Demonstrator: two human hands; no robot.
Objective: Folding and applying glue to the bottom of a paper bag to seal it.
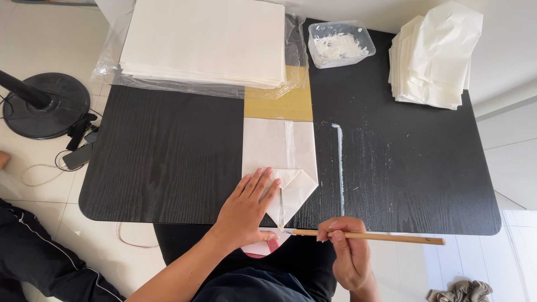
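A white paper bag lies flat on the black table, its bottom folded into a point toward me. My left hand presses flat on the left folded flap, fingers spread. My right hand grips a thin wooden brush held level, its tip touching the pointed end of the paper at the table's near edge. A brown cardboard template sticks out from under the bag's far end.
A stack of white sheets in clear plastic sits at the back left. A clear tub of white paste and a pile of finished folded bags sit at the back right. A paste streak runs down the table. A fan base stands on the floor.
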